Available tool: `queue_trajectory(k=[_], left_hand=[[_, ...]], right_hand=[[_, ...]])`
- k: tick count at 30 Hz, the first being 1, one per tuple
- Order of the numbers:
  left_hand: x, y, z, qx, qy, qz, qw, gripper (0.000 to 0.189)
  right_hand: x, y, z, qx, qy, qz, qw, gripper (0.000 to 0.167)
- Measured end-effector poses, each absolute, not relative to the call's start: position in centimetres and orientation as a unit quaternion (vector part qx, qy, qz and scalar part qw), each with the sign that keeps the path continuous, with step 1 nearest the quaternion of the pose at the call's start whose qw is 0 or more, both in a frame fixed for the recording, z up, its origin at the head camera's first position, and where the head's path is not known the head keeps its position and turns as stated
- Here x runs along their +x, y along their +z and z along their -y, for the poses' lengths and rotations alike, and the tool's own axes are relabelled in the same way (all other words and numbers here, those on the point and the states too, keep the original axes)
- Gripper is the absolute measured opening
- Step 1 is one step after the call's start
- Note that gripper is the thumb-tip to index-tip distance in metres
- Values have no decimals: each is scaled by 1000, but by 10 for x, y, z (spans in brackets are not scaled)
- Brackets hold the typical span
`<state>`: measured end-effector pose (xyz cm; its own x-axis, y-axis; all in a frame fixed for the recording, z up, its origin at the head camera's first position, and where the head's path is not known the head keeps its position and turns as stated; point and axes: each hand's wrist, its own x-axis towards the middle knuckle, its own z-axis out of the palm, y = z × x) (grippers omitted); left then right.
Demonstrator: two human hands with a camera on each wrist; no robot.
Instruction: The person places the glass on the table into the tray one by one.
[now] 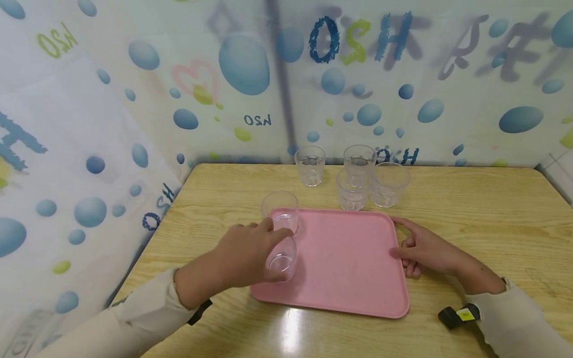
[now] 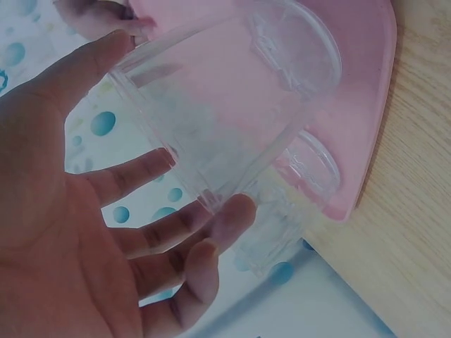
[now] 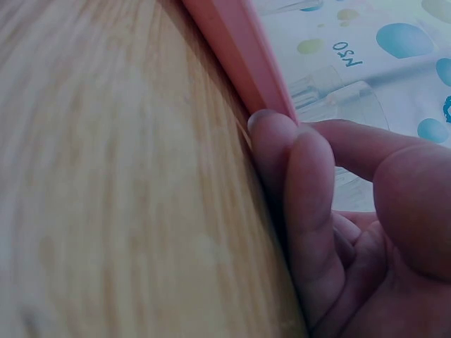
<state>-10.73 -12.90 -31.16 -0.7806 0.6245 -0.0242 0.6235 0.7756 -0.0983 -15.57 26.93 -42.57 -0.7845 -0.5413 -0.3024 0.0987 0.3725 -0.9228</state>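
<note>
A pink tray (image 1: 344, 268) lies on the wooden table. My left hand (image 1: 243, 256) holds a clear cup (image 1: 282, 262) by its rim, thumb on one side and fingers on the other, over the tray's left part. In the left wrist view the held cup (image 2: 232, 105) has its base toward the tray. Just behind it, at the tray's back left corner, stands a second clear cup (image 1: 280, 203), partly hidden by my fingers. My right hand (image 1: 431, 253) grips the tray's right edge; in the right wrist view fingertips (image 3: 271, 141) pinch the pink rim (image 3: 246, 56).
Behind the tray, several clear cups stand on the table: one apart at the left (image 1: 311, 166), the others grouped close together, including a front one (image 1: 351, 191) and a right one (image 1: 390, 184). A patterned curtain (image 1: 250, 134) hangs along the table's back edge.
</note>
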Motion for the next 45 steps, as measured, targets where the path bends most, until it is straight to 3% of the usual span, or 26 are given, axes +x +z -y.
queue_trajectory(k=[16, 23, 30, 45], left_hand=[[-111, -302, 124, -315, 73, 946, -15, 77], [-123, -292, 117, -307, 68, 949, 16, 65], [-142, -283, 106, -293, 38, 955, 29, 52], [-206, -267, 79, -231, 27, 972, -21, 58]], right_hand=[[-155, -424, -270, -146, -543, -774, 291, 91], [-155, -424, -271, -147, -541, -776, 290, 92], [-156, -428, -272, -144, -540, -776, 292, 91], [-154, -429, -270, -150, -553, -764, 296, 91]])
